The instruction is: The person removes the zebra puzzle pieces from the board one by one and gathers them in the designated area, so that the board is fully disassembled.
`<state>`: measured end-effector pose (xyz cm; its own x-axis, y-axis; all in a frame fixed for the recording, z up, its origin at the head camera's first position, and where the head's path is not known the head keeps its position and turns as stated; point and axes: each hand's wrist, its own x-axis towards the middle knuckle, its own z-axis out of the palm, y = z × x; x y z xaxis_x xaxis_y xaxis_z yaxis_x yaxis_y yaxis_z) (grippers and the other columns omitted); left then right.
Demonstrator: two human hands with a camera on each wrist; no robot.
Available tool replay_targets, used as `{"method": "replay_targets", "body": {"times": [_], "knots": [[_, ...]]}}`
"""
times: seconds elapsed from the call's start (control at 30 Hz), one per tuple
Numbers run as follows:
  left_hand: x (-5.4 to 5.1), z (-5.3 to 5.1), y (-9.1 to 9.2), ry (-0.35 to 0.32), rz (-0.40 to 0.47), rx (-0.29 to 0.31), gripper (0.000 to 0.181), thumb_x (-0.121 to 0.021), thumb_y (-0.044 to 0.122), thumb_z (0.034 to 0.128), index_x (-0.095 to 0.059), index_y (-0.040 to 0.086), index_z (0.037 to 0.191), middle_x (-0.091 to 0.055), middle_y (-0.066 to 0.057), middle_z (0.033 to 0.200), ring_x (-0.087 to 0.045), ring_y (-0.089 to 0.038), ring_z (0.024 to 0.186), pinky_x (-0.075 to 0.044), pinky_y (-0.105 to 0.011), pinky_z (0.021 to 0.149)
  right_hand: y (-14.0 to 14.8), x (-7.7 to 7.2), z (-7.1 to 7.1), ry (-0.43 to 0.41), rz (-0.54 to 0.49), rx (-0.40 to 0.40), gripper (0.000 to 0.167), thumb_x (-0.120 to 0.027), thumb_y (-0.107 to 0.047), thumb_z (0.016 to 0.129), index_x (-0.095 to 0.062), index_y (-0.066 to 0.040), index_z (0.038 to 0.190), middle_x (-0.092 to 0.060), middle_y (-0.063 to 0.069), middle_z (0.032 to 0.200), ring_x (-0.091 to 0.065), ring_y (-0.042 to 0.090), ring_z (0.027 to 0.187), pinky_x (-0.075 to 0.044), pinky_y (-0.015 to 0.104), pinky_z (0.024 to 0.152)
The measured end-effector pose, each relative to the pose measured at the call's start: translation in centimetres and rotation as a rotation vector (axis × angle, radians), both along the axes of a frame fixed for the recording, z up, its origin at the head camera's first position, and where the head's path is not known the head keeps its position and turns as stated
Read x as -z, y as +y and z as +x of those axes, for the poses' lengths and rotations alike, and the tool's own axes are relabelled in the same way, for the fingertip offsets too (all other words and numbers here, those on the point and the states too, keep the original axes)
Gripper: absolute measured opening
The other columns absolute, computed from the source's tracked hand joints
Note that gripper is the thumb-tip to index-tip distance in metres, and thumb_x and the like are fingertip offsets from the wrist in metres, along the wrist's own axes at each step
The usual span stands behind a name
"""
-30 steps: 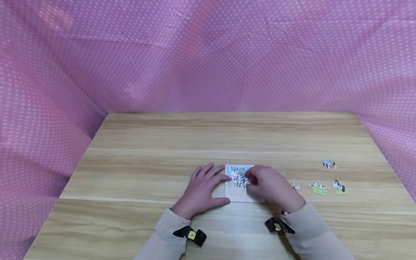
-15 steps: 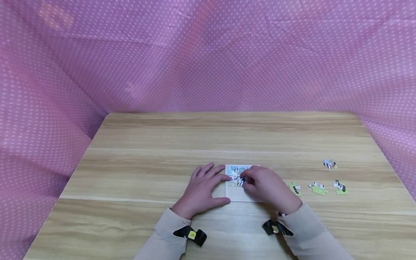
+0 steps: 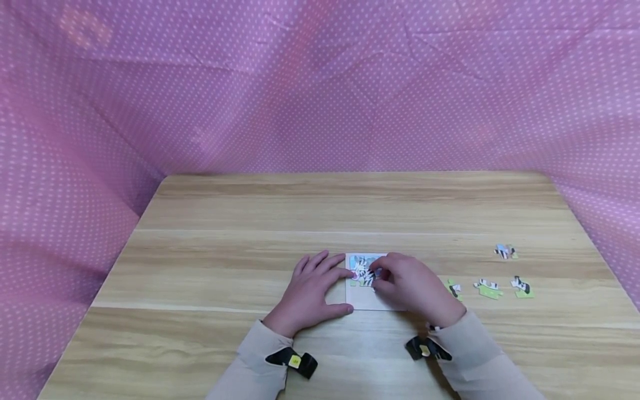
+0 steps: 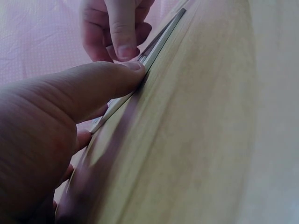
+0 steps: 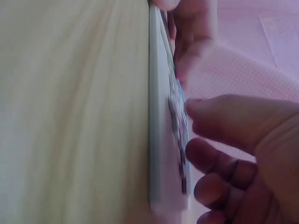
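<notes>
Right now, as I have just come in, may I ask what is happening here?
A person is assembling a zebra puzzle on a board. The left hand touches the board's left side. The right hand is at the joined pieces; whether it grips one is hidden. The puzzle is not finished: loose pieces lie on the table, to the right.
</notes>
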<state>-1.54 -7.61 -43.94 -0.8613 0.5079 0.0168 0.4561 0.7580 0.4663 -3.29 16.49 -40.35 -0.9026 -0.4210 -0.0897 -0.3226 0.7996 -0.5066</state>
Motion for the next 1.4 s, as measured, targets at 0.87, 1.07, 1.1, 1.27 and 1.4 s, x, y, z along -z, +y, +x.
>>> {"method": "replay_targets", "body": {"times": [0.87, 1.07, 1.1, 1.27, 1.4], "knots": [[0.5, -0.3, -0.1, 0.023, 0.015, -0.004, 0.06, -0.073, 0.06, 0.0809, -0.061, 0.036, 0.134, -0.038, 0.006, 0.159, -0.023, -0.029, 0.15, -0.011, -0.058, 0.119, 9.4, -0.9, -1.3, -0.025, -0.055, 0.201, 0.03, -0.072, -0.021, 0.093, -0.068, -0.005, 0.119, -0.066, 0.002, 0.096, -0.059, 0.016, 0.081, -0.051, 0.031, 0.064], [0.3, -0.2, 0.5, -0.003, 0.017, -0.007, 0.06, -0.073, 0.06, 0.0813, -0.061, 0.036, 0.135, -0.036, 0.007, 0.16, -0.021, -0.028, 0.151, -0.009, -0.058, 0.12, 12.2, -1.4, -1.6, -0.022, -0.039, 0.248, 0.032, -0.069, -0.021, 0.094, -0.067, -0.002, 0.12, -0.067, 0.007, 0.098, -0.061, 0.019, 0.081, -0.051, 0.033, 0.066], [0.2, -0.1, 0.5, -0.005, 0.018, -0.008, 0.06, -0.073, 0.06, 0.0814, -0.061, 0.036, 0.134, -0.036, 0.007, 0.16, -0.022, -0.028, 0.151, -0.009, -0.058, 0.119, 12.6, -1.4, -1.6, -0.025, -0.046, 0.256, 0.032, -0.069, -0.02, 0.095, -0.067, -0.001, 0.12, -0.066, 0.007, 0.098, -0.061, 0.019, 0.081, -0.052, 0.033, 0.066], [0.2, 0.2, 0.1, -0.003, 0.008, -0.022, 0.06, -0.073, 0.061, 0.0809, -0.061, 0.036, 0.134, -0.036, 0.008, 0.16, -0.022, -0.028, 0.151, -0.009, -0.057, 0.12, 14.2, -1.2, -1.5, -0.026, -0.086, 0.301, 0.036, -0.068, -0.021, 0.096, -0.064, 0.001, 0.124, -0.065, 0.012, 0.103, -0.06, 0.019, 0.078, -0.053, 0.03, 0.057], [0.1, 0.2, 0.1, -0.004, 0.005, -0.02, 0.06, -0.071, 0.062, 0.0813, -0.06, 0.037, 0.135, -0.036, 0.008, 0.16, -0.021, -0.027, 0.151, -0.008, -0.056, 0.12, 16.1, -1.2, -1.5, 0.047, -0.058, 0.332, 0.039, -0.068, -0.023, 0.096, -0.064, 0.002, 0.125, -0.065, 0.013, 0.105, -0.06, 0.024, 0.086, -0.05, 0.035, 0.067]]}}
